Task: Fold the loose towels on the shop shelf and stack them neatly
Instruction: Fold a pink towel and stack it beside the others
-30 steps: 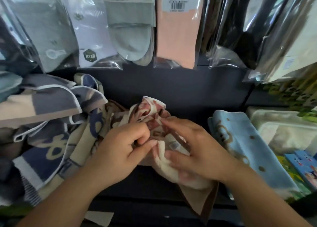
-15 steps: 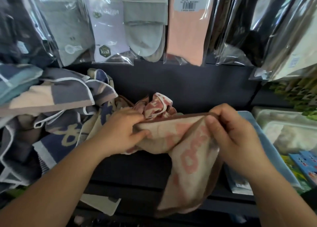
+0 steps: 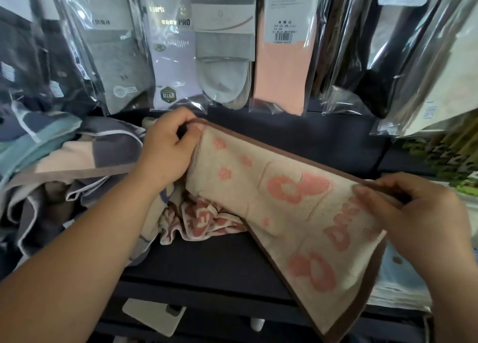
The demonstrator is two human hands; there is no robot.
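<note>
Spreading is the step in hand: the cream towel, with pink figures and a brown border, is stretched by its top edge between two pinches. The left hand pinches one corner, thumb and curled fingers closed on the brown hem. The right hand pinches the hem near the other corner, lower and closer to the person. Between the two grips the edge runs taut and slanted. Below it the cloth hangs free over the dark shelf, its lowest corner dropping past the front lip.

Under the left grip lies a crumpled pink-and-white towel, and on that hand's outer side a heap of grey and blue towels. Below the right grip a pale blue towel shows. Packs of socks hang above both hands.

Folding of this piece has not begun, by my reading. The next move likely calls for bringing the two pinched ends together, corners matched, so the hanging cloth doubles evenly before it is laid down.
</note>
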